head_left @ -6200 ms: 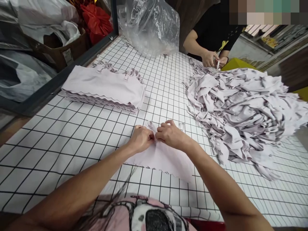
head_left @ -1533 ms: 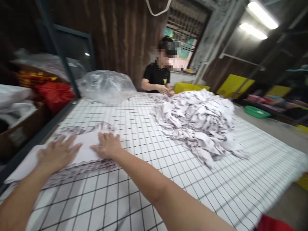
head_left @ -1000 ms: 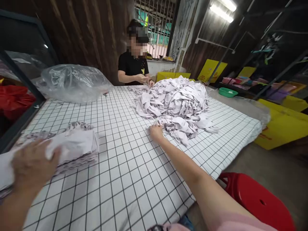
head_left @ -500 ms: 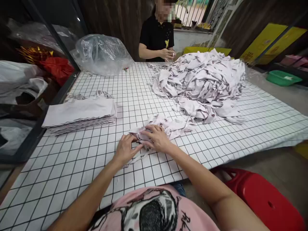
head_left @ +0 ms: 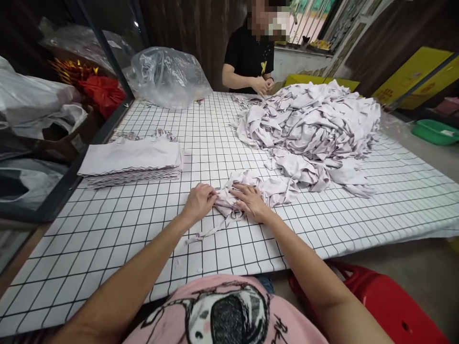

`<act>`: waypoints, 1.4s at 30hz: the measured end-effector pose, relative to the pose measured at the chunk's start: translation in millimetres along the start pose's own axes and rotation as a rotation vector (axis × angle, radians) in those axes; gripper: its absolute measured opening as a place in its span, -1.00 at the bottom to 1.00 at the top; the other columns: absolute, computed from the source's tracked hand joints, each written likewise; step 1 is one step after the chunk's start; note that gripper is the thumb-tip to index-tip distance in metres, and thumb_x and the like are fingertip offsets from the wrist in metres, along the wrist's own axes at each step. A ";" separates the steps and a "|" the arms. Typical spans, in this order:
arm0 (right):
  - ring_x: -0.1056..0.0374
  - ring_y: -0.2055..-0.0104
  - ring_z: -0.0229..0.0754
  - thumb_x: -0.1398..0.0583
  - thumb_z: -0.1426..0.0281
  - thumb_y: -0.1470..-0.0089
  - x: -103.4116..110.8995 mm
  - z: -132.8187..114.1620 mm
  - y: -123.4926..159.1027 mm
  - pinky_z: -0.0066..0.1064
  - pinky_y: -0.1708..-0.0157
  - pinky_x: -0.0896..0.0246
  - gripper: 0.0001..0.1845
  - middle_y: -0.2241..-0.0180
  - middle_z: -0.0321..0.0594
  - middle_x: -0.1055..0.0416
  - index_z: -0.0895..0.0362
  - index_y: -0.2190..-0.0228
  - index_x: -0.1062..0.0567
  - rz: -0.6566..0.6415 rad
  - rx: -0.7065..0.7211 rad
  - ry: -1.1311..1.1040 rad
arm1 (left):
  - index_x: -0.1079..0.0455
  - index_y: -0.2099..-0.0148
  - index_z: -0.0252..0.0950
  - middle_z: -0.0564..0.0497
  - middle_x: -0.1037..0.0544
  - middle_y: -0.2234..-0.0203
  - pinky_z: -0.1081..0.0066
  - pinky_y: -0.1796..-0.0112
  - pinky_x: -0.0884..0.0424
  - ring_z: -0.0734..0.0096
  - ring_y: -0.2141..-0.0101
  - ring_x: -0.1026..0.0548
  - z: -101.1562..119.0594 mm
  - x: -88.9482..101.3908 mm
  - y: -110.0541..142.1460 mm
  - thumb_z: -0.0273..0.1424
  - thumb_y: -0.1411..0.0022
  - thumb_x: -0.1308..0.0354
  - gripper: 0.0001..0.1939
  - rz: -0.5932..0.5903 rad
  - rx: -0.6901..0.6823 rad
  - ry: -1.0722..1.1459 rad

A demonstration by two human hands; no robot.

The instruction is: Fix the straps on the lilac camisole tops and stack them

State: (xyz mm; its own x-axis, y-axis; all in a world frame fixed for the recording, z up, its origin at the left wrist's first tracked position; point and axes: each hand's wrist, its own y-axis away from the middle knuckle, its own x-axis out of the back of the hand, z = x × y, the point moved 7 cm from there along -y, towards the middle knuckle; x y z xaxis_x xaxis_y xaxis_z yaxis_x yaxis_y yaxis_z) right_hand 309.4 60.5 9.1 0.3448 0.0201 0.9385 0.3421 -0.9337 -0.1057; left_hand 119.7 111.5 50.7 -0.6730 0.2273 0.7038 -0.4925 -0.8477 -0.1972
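Observation:
A small heap of pale, crumpled fabric pieces (head_left: 281, 190) lies on the table in front of me. My left hand (head_left: 198, 204) is at the heap's left edge, thumb and fingertips pinched on a fabric piece. On top of the same heap rests my right hand (head_left: 251, 202), palm down with its fingers spread. Thin fabric strips (head_left: 204, 235) trail from the heap towards me. To the left sits a neat stack of folded pale fabric (head_left: 131, 159) with wavy edges.
A large fabric pile (head_left: 308, 119) covers the table's far right. Across the white checked table (head_left: 143, 229), a person in black (head_left: 247, 57) holds their hands together. A clear plastic bag (head_left: 168, 76) lies at the back left; a red stool (head_left: 390, 306) stands at right.
My left fingers have closed from a looser spread to a pinch at the fabric's left edge. The right hand stays spread on the heap. The view has shifted slightly left.

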 end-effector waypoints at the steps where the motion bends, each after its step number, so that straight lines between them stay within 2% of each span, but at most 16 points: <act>1: 0.05 -0.29 0.01 0.13 0.12 -0.32 1.7 7.5 2.2 -0.04 -0.16 0.12 -0.48 -0.28 -0.23 -0.10 -0.11 -0.23 -0.24 0.013 -0.024 -0.003 | -0.33 0.36 -0.27 -0.03 -0.50 0.37 0.24 0.16 -0.38 0.24 0.24 -0.45 -1.4 5.2 -4.8 -0.29 -0.24 -0.07 -0.83 -0.003 0.042 0.093; 3: 0.01 -0.27 0.04 0.13 0.14 -0.33 7.1 27.5 9.0 0.00 -0.15 0.11 -0.49 -0.26 -0.20 -0.15 -0.09 -0.19 -0.31 0.056 -0.090 -0.010 | -0.27 0.39 -0.27 0.00 -0.49 0.41 0.31 0.19 -0.40 0.34 0.31 -0.46 -4.0 25.4 -10.3 -0.27 -0.26 -0.05 -0.78 0.064 0.091 0.309; 6: -0.05 -0.23 0.06 0.16 0.15 -0.33 16.1 52.7 18.5 -0.01 -0.08 0.02 -0.48 -0.22 -0.14 -0.20 -0.04 -0.16 -0.35 0.135 -0.173 -0.032 | -0.28 0.31 -0.28 -0.03 -0.52 0.25 0.31 0.11 -0.40 0.36 0.21 -0.48 1.2 48.6 -13.3 -0.29 -0.24 -0.08 -0.84 0.125 0.030 0.468; 8: -0.07 -0.22 0.06 0.15 0.15 -0.33 18.3 55.9 19.7 -0.02 -0.06 -0.01 -0.48 -0.21 -0.13 -0.20 -0.04 -0.15 -0.36 0.154 -0.174 -0.028 | -0.30 0.27 -0.28 -0.07 -0.51 0.14 0.29 0.08 -0.40 0.32 0.13 -0.48 5.4 39.4 -15.7 -0.31 -0.25 -0.07 -0.86 0.040 0.014 0.450; 12: -0.07 -0.23 0.05 0.13 0.16 -0.32 15.8 45.8 16.8 -0.02 -0.09 0.00 -0.50 -0.22 -0.15 -0.19 -0.07 -0.16 -0.35 0.147 -0.126 0.005 | -0.33 0.11 -0.25 -0.11 -0.48 0.07 0.20 0.11 -0.41 0.19 0.08 -0.45 -1.4 -3.8 -20.4 -0.23 -0.19 -0.12 -0.73 -0.060 0.065 0.212; 14: -0.08 -0.23 0.03 0.13 0.18 -0.33 15.5 49.7 18.6 -0.05 -0.09 -0.02 -0.50 -0.21 -0.15 -0.20 -0.05 -0.16 -0.34 0.162 -0.143 0.000 | -0.36 0.12 -0.24 -0.09 -0.51 0.13 0.18 0.11 -0.40 0.16 0.11 -0.45 -4.1 -20.8 -20.5 -0.26 -0.19 -0.12 -0.76 -0.115 0.030 0.067; 16: -0.10 -0.23 0.03 0.13 0.18 -0.33 17.2 65.4 24.1 -0.05 -0.08 -0.05 -0.50 -0.21 -0.13 -0.22 -0.02 -0.15 -0.36 0.193 -0.196 0.007 | -0.39 0.23 -0.24 -0.06 -0.53 0.25 0.21 0.15 -0.39 0.20 0.18 -0.46 -6.9 -24.0 -17.5 -0.31 -0.24 -0.03 -0.84 -0.158 0.008 0.007; 18: -0.10 -0.23 0.05 0.12 0.18 -0.32 21.5 92.1 33.7 -0.02 -0.09 -0.06 -0.50 -0.19 -0.10 -0.25 0.02 -0.11 -0.40 0.237 -0.275 0.037 | -0.39 0.28 -0.25 -0.03 -0.53 0.30 0.28 0.24 -0.40 0.26 0.26 -0.47 -12.7 -8.7 -12.0 -0.33 -0.26 0.01 -0.82 -0.148 0.062 0.021; 23: -0.13 -0.18 0.11 0.05 0.21 -0.24 46.1 173.6 68.3 0.05 -0.10 -0.04 -0.54 -0.12 0.00 -0.32 0.10 0.02 -0.50 0.392 -0.573 0.169 | -0.43 0.23 -0.23 0.02 -0.55 0.32 0.42 0.33 -0.38 0.35 0.31 -0.47 -29.2 62.5 17.7 -0.23 -0.25 -0.07 -0.79 -0.091 0.186 0.134; 26: -0.09 -0.17 0.24 -0.09 0.22 -0.13 66.8 190.1 81.7 0.21 -0.05 -0.01 -0.62 -0.14 0.04 -0.26 0.11 0.12 -0.53 0.531 -0.818 0.262 | -0.47 0.20 -0.20 0.00 -0.55 0.26 0.40 0.26 -0.40 0.31 0.26 -0.48 -41.0 77.2 44.8 -0.18 -0.21 -0.13 -0.76 -0.275 0.186 0.114; 28: -0.07 -0.15 0.29 -0.15 0.20 -0.08 77.5 166.5 77.6 0.26 -0.01 -0.01 -0.65 -0.13 0.07 -0.23 0.13 0.17 -0.53 0.685 -0.868 0.288 | -0.48 0.16 -0.19 -0.01 -0.54 0.23 0.38 0.26 -0.43 0.31 0.28 -0.50 -51.3 74.3 60.2 -0.13 -0.19 -0.14 -0.71 -0.388 0.236 0.139; 30: -0.10 -0.12 0.23 -0.17 0.15 -0.07 75.9 116.2 53.5 0.19 0.00 -0.06 -0.61 -0.05 0.08 -0.25 0.14 0.16 -0.50 0.760 -0.695 0.231 | -0.46 0.13 -0.20 -0.03 -0.54 0.23 0.36 0.28 -0.44 0.30 0.31 -0.51 -60.0 71.8 63.8 -0.07 -0.21 -0.09 -0.65 -0.343 0.297 0.156; 32: -0.17 -0.05 0.13 -0.17 0.10 -0.09 53.1 52.1 11.0 0.07 -0.01 -0.11 -0.55 0.04 0.04 -0.31 0.13 0.08 -0.44 0.574 -0.369 0.074 | -0.44 0.13 -0.21 -0.07 -0.53 0.20 0.34 0.28 -0.44 0.23 0.25 -0.51 -64.8 70.7 56.2 -0.02 -0.19 -0.08 -0.60 -0.192 0.327 0.067; 35: -0.19 -0.04 0.14 -0.19 0.11 -0.08 9.2 -20.9 -37.4 0.05 0.04 -0.13 -0.52 0.00 0.02 -0.31 0.06 0.01 -0.41 0.205 -0.182 0.006 | -0.45 0.20 -0.23 -0.10 -0.53 0.19 0.31 0.30 -0.40 0.10 0.19 -0.48 -62.0 61.6 37.6 -0.04 -0.06 -0.19 -0.61 -0.065 0.290 -0.194; 38: -0.30 0.09 0.04 -0.09 0.37 -0.12 0.1 -37.6 -59.0 -0.04 0.06 -0.15 -0.78 0.18 -0.05 -0.43 0.10 0.22 -0.48 0.103 -0.238 -0.070 | -0.42 0.40 -0.22 -0.07 -0.53 0.38 0.33 0.39 -0.32 0.17 0.34 -0.46 -63.6 55.2 24.4 -0.20 -0.09 -0.13 -0.79 -0.042 0.274 -0.348; 42: -0.38 0.32 -0.12 0.00 0.43 -0.09 25.8 -14.7 -64.1 -0.31 0.31 -0.28 -0.72 0.35 -0.20 -0.49 0.11 0.26 -0.48 0.126 -0.343 -0.534 | -0.37 0.46 -0.22 -0.02 -0.51 0.50 0.38 0.47 -0.23 0.29 0.48 -0.39 -75.9 74.8 21.6 -0.35 -0.07 -0.07 -0.89 0.089 0.313 -0.357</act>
State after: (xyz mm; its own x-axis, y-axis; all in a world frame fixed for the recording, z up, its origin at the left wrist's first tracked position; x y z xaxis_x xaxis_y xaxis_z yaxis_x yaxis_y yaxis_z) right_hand 283.5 115.6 45.0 0.7818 -0.0049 0.6235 0.0024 -0.9999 -0.0107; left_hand 16.8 146.5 47.3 -0.4466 0.0155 0.8946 -0.2148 -0.9725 -0.0904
